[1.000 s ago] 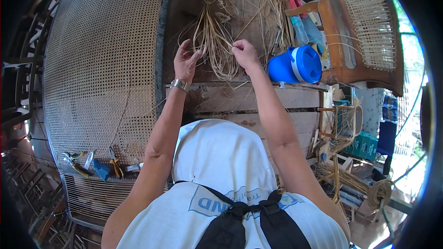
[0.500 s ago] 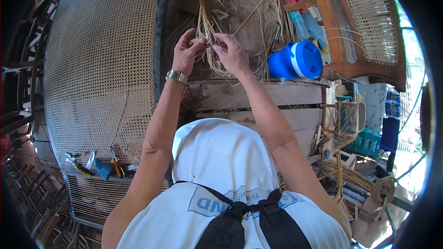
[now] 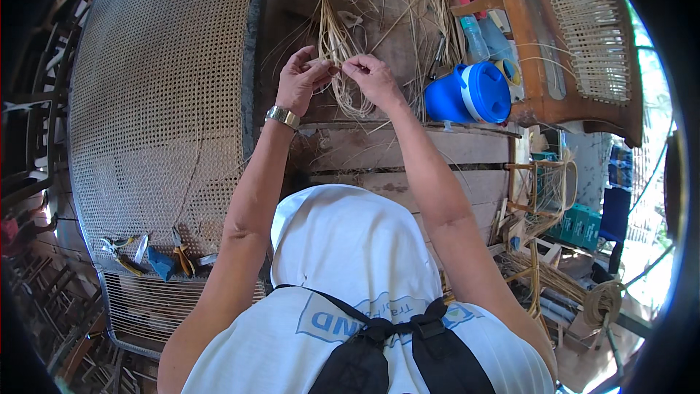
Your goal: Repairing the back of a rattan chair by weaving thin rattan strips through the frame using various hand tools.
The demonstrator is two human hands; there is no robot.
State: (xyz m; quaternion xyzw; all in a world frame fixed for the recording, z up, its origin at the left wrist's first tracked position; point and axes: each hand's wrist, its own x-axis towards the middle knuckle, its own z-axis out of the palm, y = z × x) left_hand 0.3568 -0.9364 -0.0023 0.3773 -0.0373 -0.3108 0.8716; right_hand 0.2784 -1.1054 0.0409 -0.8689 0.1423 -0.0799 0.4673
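A bundle of pale cane strands (image 3: 332,33) lies on the brown wooden boards ahead of me, gathered at its far end and looped at its near end. At the bundle's left side, my left hand (image 3: 299,84) pinches a strand between thumb and forefinger, its other fingers partly spread. My right hand (image 3: 377,82) is closed in a pinch at the bundle's right side, slightly apart from the left. What its fingertips hold is too small to make out. The strands between the two hands are thin and partly hidden by the fingers.
A large woven cane panel (image 3: 164,87) spans the left, with pliers (image 3: 182,254) and a blue piece (image 3: 160,264) near its lower end. To the right stand a blue jug (image 3: 467,95), a plastic bottle (image 3: 475,38) and a wooden chair (image 3: 539,66). Loose cane (image 3: 448,14) lies behind.
My right hand has drawn a little away from the left, and its fingers have closed together. The left hand has stayed almost in place beside the bundle.
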